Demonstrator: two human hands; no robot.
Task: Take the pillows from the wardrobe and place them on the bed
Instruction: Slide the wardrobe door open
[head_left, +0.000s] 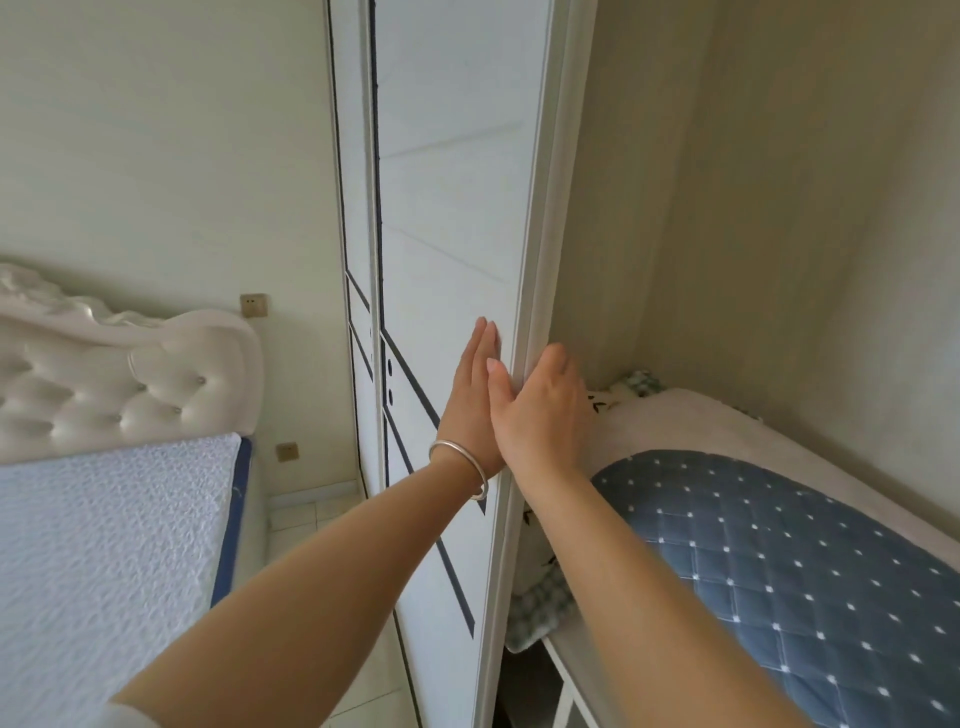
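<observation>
The white sliding wardrobe door (447, 208) stands in the middle of the view, with the wardrobe's inside open to its right. My left hand (470, 395), a silver bangle on its wrist, lies flat with straight fingers against the door's front face. My right hand (545, 410) wraps around the door's right edge, fingers hidden behind it. On the wardrobe shelf lies folded bedding: a blue quilted cover with white dots (779, 551) on a pale blanket (691, 421). A green checked pillow corner (537, 608) pokes out behind the door edge. The bed (98, 561) is at lower left.
The bed has a white tufted headboard (104, 384) and a textured white mattress with blue trim. A narrow strip of tiled floor (311, 519) runs between bed and wardrobe. Two wall sockets (254, 305) sit on the wall beside the headboard.
</observation>
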